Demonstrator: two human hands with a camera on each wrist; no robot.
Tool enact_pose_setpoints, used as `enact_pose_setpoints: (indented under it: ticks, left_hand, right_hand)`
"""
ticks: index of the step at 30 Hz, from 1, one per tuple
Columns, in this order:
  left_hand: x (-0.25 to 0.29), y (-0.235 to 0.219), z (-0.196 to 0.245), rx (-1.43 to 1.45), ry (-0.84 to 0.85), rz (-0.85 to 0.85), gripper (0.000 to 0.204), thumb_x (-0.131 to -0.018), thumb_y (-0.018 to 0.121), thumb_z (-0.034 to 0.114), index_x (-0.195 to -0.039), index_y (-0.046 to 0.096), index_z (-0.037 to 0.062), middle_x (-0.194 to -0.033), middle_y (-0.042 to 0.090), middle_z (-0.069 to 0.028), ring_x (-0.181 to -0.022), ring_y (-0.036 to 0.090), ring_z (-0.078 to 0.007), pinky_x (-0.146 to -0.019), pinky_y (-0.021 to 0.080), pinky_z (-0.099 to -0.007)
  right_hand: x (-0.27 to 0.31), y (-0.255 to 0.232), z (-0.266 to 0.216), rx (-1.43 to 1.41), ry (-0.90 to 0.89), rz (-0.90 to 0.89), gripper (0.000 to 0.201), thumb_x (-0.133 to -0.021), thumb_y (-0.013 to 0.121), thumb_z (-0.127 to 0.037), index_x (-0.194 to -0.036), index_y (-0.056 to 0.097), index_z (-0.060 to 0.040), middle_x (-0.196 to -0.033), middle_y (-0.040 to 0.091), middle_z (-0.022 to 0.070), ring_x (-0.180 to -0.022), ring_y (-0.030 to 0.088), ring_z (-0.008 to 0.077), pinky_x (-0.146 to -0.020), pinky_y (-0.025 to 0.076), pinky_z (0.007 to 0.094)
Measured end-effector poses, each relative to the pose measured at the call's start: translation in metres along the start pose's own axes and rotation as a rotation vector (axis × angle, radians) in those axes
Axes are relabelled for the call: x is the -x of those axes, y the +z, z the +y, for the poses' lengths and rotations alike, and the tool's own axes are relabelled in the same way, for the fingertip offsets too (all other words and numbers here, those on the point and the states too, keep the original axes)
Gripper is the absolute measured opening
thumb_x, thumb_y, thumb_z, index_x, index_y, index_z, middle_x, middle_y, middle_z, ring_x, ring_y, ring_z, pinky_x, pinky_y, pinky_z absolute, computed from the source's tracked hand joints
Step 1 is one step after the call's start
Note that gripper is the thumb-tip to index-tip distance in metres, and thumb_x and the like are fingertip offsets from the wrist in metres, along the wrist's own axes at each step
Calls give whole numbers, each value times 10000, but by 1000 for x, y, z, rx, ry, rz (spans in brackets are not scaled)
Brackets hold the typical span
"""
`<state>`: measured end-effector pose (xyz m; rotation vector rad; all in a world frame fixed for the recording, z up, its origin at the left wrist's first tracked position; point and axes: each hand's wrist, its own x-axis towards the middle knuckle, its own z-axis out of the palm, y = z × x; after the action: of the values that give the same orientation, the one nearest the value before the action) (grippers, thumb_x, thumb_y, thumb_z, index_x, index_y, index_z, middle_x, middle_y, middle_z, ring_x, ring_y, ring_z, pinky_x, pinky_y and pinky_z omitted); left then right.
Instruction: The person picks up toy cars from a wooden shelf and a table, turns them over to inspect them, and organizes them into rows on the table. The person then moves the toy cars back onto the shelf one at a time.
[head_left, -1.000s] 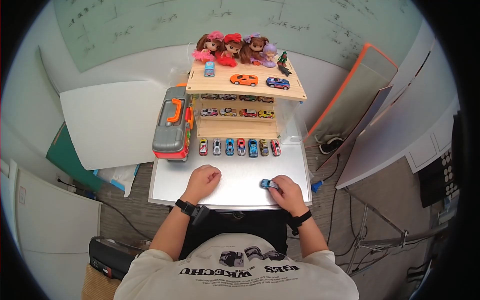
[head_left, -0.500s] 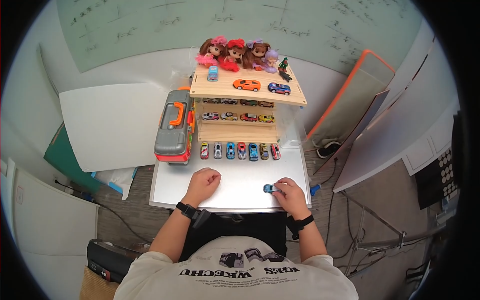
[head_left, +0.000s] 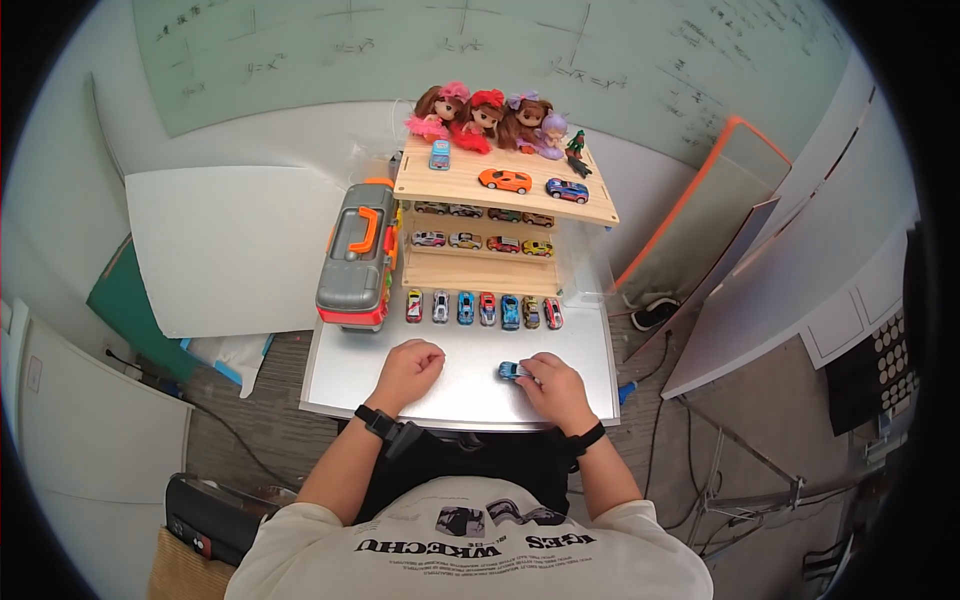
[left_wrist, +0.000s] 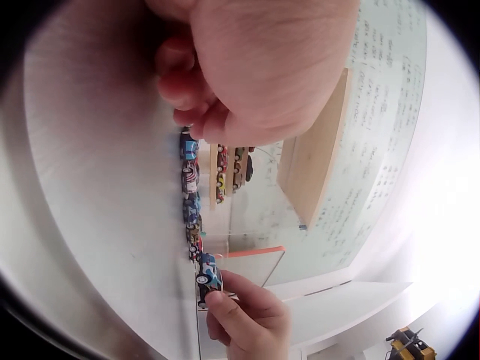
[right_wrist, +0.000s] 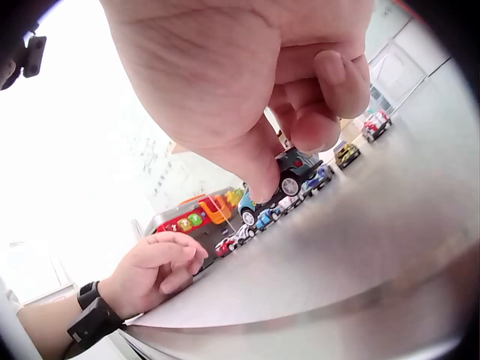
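My right hand (head_left: 556,391) pinches a small blue-and-black toy car (head_left: 511,370) between thumb and fingers, low over the front right of the silver tabletop (head_left: 460,398). In the right wrist view the car's dark rear and wheels (right_wrist: 289,185) show below my thumb. My left hand (head_left: 410,371) rests on the tabletop to the left, its fingers loosely curled and holding nothing. Beyond both hands, several toy cars (head_left: 487,308) stand side by side in a row, noses pointing toward or away from me.
Behind the row rises a wooden shelf (head_left: 470,275) carrying more toy cars on its tiers. On its top board (head_left: 455,180) are an orange car (head_left: 505,181), a blue car (head_left: 568,190), a light-blue vehicle (head_left: 440,154) and dolls (head_left: 481,122). A grey toolbox (head_left: 352,260) with orange handle stands left.
My right hand has moved left across the tabletop with the toy car still pinched. The left hand stays in place. The head view has shifted slightly.
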<state>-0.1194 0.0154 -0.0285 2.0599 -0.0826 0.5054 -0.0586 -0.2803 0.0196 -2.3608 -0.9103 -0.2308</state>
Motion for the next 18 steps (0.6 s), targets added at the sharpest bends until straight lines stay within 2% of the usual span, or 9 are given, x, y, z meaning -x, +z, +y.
enact_pose_setpoints:
  ticks: [4,8,11,15,18]
  left_hand:
    - [1,-1,2,16,-37,-2,77,-879,741,71,-914,749,3,-750,668,-102,-634,621,-213,-616,501,-341]
    - [0,-2,6,-26,-16,-24,70,-874,733,73,-894,742,7,-771,675,-112,-642,637,-243,-604,508,-354]
    - [0,-1,8,-30,-22,-27,72,-877,729,76,-893,743,7,-773,677,-114,-644,641,-244,-612,514,-359]
    - [-1,0,6,-38,-4,-27,72,-879,726,79,-892,745,11,-775,680,-116,-646,645,-250,-616,518,-361]
    - [0,-2,5,-25,-19,-25,73,-880,719,82,-885,743,13,-775,680,-121,-666,655,-268,-629,524,-374]
  right_hand:
    - [1,10,-1,8,34,-87,245,-851,802,-153,-1059,761,-31,-1105,730,123,-892,724,342,-791,599,406]
    - [27,-9,24,-5,98,13,241,-838,811,-118,-1052,767,-16,-1097,732,126,-827,721,306,-752,592,379]
    - [48,-34,41,33,217,59,272,-827,816,-85,-1084,772,-7,-1047,732,135,-751,693,264,-696,569,352]
    - [66,-50,60,89,234,93,269,-832,806,-75,-1087,769,0,-1009,732,140,-725,681,282,-675,557,362]
    - [55,-51,58,130,174,71,259,-837,800,-72,-1080,762,9,-985,726,147,-717,670,294,-675,551,367]
